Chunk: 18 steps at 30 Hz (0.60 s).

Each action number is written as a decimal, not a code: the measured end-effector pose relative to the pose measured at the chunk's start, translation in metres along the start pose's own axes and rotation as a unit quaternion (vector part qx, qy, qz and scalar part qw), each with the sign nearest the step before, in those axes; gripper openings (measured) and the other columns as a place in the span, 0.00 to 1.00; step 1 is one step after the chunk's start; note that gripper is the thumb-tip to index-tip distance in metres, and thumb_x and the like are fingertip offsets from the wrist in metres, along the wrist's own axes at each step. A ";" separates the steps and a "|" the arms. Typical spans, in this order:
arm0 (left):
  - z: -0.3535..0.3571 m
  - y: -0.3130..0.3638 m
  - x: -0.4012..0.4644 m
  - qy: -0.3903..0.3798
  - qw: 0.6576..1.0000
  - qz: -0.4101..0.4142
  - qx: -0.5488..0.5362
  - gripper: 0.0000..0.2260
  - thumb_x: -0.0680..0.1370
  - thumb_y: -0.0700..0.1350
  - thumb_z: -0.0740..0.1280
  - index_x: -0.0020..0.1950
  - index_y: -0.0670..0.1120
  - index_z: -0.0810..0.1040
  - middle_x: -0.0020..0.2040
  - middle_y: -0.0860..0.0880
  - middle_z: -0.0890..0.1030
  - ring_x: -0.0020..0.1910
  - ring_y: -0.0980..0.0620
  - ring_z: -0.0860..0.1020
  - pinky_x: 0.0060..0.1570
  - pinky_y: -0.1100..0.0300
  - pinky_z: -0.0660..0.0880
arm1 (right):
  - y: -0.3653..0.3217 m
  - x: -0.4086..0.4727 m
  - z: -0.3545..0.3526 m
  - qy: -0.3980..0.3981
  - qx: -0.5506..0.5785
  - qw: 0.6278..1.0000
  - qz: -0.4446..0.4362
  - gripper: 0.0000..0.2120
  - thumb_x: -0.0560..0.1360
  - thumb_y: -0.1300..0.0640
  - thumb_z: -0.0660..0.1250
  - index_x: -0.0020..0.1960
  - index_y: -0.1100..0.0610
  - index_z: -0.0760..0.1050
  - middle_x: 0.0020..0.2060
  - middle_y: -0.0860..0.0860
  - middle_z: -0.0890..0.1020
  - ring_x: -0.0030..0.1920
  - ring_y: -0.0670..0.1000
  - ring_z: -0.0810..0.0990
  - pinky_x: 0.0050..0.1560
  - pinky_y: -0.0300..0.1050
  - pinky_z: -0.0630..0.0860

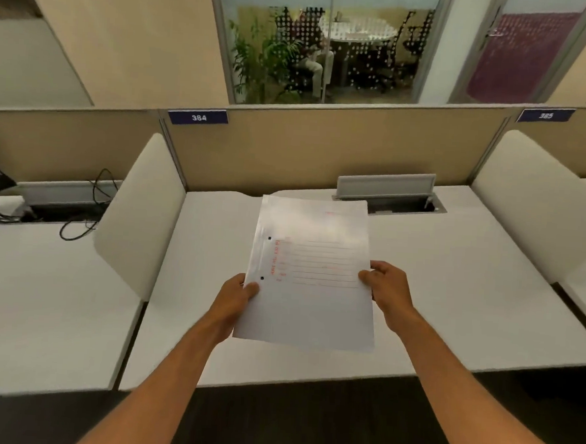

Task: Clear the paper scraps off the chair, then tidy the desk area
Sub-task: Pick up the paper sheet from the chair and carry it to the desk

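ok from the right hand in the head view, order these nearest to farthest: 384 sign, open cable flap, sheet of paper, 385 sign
1. Sheet of paper: held at its right edge by the right hand.
2. Open cable flap: on the desk, just beyond the paper.
3. 385 sign: on the partition, up to the right.
4. 384 sign: on the partition, far across to the left.

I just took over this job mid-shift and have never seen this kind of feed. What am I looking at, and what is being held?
There is no machine here. One camera sits on a person's head and looks down at their bare hands. The left hand and right hand each hold a side edge of a stack of paper with two punched holes and red print, above a white desk. A grey cable flap stands open at the desk's back. A sign reading 384 marks the divider.
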<state>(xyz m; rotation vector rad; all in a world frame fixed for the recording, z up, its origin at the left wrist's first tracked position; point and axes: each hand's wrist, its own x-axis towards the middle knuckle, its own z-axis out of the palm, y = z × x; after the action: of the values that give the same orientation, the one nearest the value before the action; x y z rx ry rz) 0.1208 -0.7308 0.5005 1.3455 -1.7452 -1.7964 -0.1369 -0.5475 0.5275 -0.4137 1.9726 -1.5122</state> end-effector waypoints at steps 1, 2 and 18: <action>0.001 0.002 0.008 0.006 1.000 -0.002 -0.012 0.09 0.76 0.47 0.65 0.54 0.51 0.81 0.48 0.52 0.86 0.45 0.48 0.85 0.42 0.53 0.82 | -0.004 0.013 0.001 -0.007 -0.009 1.000 -0.001 0.09 0.71 0.63 0.70 0.45 0.49 0.82 0.40 0.49 0.87 0.41 0.52 0.86 0.41 0.48 0.83; 0.002 0.004 0.016 0.014 1.000 -0.003 -0.023 0.08 0.76 0.45 0.66 0.54 0.50 0.82 0.48 0.52 0.86 0.45 0.49 0.85 0.41 0.55 0.81 | -0.007 0.025 0.002 -0.014 -0.017 1.000 -0.002 0.09 0.71 0.63 0.71 0.45 0.49 0.82 0.40 0.48 0.87 0.40 0.51 0.86 0.39 0.45 0.82; -0.025 0.028 0.217 0.062 0.998 -0.016 -0.022 0.20 0.75 0.35 0.71 0.63 0.53 0.79 0.55 0.53 0.83 0.53 0.50 0.82 0.52 0.50 0.81 | -0.011 0.232 0.110 -0.050 -0.122 0.991 -0.009 0.17 0.75 0.67 0.63 0.59 0.51 0.78 0.53 0.51 0.83 0.49 0.52 0.82 0.47 0.47 0.80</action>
<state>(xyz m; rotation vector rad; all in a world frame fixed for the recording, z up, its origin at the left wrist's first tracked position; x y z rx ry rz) 0.0172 -0.9157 0.4422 1.4409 -1.6191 -1.7186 -0.2455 -0.7686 0.4559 -0.5980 2.0863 -1.2376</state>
